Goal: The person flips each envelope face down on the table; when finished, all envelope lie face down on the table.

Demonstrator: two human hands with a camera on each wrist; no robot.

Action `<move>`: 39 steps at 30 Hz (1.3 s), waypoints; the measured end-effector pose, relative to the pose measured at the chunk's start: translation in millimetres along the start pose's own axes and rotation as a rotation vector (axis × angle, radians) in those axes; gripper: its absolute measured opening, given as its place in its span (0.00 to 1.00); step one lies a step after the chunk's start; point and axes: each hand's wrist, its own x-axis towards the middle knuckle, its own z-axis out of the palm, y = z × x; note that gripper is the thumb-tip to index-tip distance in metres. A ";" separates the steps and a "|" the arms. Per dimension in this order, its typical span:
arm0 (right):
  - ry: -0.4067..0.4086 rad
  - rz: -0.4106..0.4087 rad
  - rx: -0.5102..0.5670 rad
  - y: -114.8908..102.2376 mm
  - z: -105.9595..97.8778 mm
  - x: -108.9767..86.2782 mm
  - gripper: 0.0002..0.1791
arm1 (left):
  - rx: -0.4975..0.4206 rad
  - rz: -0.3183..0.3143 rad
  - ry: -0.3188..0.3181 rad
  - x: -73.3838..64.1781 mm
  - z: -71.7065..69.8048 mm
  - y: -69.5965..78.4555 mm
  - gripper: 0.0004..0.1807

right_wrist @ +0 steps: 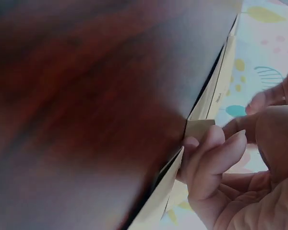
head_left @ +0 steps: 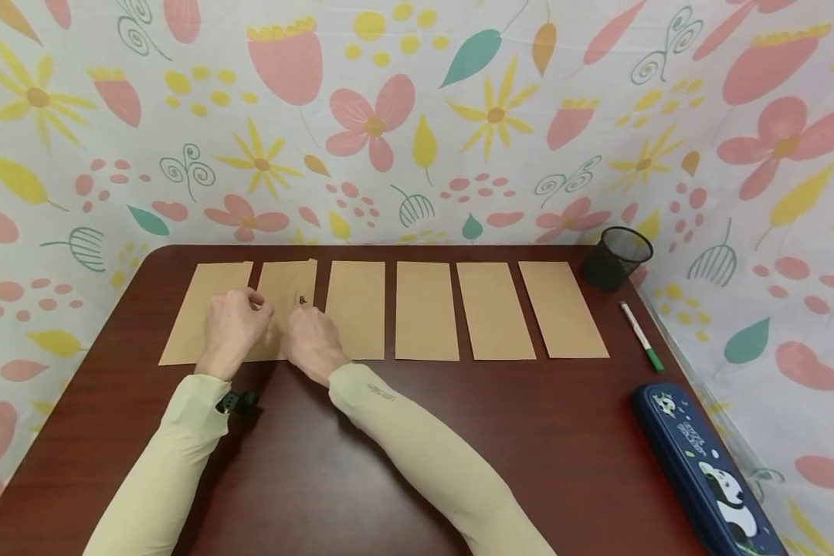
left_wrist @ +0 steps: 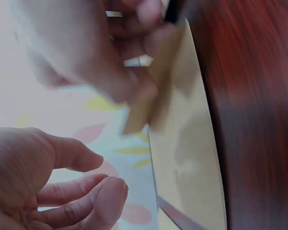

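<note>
Several brown kraft paper envelopes lie in a row along the far side of the table. Over the second envelope (head_left: 281, 282) from the left, my right hand (head_left: 315, 340) pinches a brown paper flap (left_wrist: 137, 117), seen blurred in the left wrist view. A small black mark (head_left: 302, 300) shows just past its fingertips. My left hand (head_left: 235, 324) hovers between the first envelope (head_left: 191, 316) and the second. Its thumb and fingers are loosely bent and apart, with nothing between them in the left wrist view.
At the table's right side stand a black mesh cup (head_left: 615, 259), a white marker with a green end (head_left: 642, 336) and a navy panda pencil case (head_left: 709, 471). A floral cloth (head_left: 417, 116) hangs behind the table (head_left: 417, 448). A dark band (head_left: 238, 401) circles my left wrist.
</note>
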 end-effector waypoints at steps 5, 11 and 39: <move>-0.008 0.011 0.055 2.2 -26.5 -20.5 0.19 | 0.014 -0.022 -0.027 -0.4 -6.7 -13.3 0.16; 0.023 0.016 0.154 12.8 -31.7 -26.0 0.24 | 0.027 -0.043 -0.041 -4.5 -7.5 -24.5 0.20; 0.091 -0.051 0.398 38.9 -17.3 -21.1 0.20 | -0.884 -0.280 -0.530 -2.5 -5.6 -34.5 0.15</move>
